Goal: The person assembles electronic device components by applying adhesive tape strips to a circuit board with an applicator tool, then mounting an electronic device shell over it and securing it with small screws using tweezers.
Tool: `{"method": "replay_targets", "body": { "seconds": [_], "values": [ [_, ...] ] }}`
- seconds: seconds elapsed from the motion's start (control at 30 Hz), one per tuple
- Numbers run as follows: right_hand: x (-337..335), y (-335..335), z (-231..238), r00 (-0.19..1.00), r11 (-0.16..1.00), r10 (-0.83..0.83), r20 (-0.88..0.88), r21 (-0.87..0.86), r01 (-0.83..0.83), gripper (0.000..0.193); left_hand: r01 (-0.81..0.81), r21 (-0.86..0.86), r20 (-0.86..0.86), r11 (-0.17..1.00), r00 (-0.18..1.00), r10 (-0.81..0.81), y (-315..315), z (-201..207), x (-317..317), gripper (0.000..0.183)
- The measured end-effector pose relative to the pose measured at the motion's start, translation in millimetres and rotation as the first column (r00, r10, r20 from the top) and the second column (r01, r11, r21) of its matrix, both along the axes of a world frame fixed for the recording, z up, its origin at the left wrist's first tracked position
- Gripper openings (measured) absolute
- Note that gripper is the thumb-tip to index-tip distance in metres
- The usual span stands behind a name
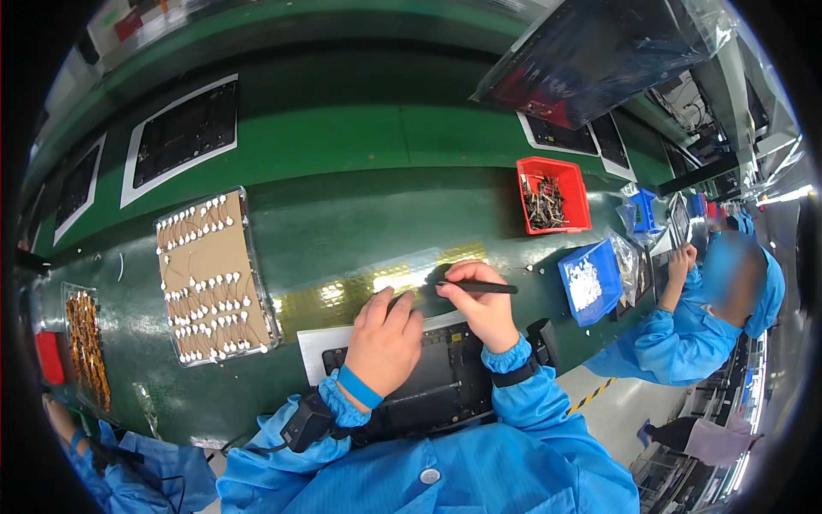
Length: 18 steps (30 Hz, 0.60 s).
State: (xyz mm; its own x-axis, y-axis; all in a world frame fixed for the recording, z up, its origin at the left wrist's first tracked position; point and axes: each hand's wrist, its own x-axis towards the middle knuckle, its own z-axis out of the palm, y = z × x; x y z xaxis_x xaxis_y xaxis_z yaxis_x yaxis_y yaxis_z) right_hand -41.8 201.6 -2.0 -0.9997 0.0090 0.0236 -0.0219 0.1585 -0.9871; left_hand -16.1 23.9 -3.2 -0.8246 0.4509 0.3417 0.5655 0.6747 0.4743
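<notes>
Working near to far, we first note a black box (306, 421) on the left sleeve, beside the panel's near left side; if that arm dropped, it could scuff the panel (438, 385). The panel lies below both hands on a white sheet (313, 355), which shows past its left edge and could drag it askew if pushed.

Over the panel's far edge we have the left hand (383, 344), its fingers bent; we cannot tell whether they pinch anything. Too hard a press there might harm small parts. Above the panel's far right, the right hand (484, 313) has its fingers closed round a slim black tool (484, 287); a slack grip could let it fall and scratch the panel.

Just beyond the panel, yellow strips (334, 296) lie on the green surface (385, 201), where a brushing finger might shift them. Beyond and left of the panel, a tray (184, 267) carries thin cables that could tangle if snagged. Beyond and right of it, we would watch the blue bin (613, 276) of white bits, spillable by a swinging elbow, and farther on the red bin (579, 199), whose heaped dark parts might scatter if jolted.
</notes>
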Motion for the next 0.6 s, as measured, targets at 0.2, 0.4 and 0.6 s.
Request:
{"method": "replay_targets", "body": {
  "seconds": [0.2,0.4,0.6],
  "values": [
    [2.0,-9.6,-6.6,0.995,0.996,-0.038,0.094,-0.081,0.045,0.018,-0.006,0.002,0.039,1.000,0.999,0.006,-1.6,1.4,-1.0,0.031],
    [2.9,-13.0,-9.7,0.999,0.997,-0.043,0.028,-0.056,0.044,0.016,-0.008,0.009,0.032,1.000,0.999,0.008,-1.2,-0.6,-2.6,0.033],
    [3.7,-13.2,-13.9,0.998,0.998,-0.055,-0.009,-0.028,0.055,0.014,-0.009,0.003,0.037,1.000,0.999,0.009,-0.9,-0.7,-2.6,0.033]
  ]
}}
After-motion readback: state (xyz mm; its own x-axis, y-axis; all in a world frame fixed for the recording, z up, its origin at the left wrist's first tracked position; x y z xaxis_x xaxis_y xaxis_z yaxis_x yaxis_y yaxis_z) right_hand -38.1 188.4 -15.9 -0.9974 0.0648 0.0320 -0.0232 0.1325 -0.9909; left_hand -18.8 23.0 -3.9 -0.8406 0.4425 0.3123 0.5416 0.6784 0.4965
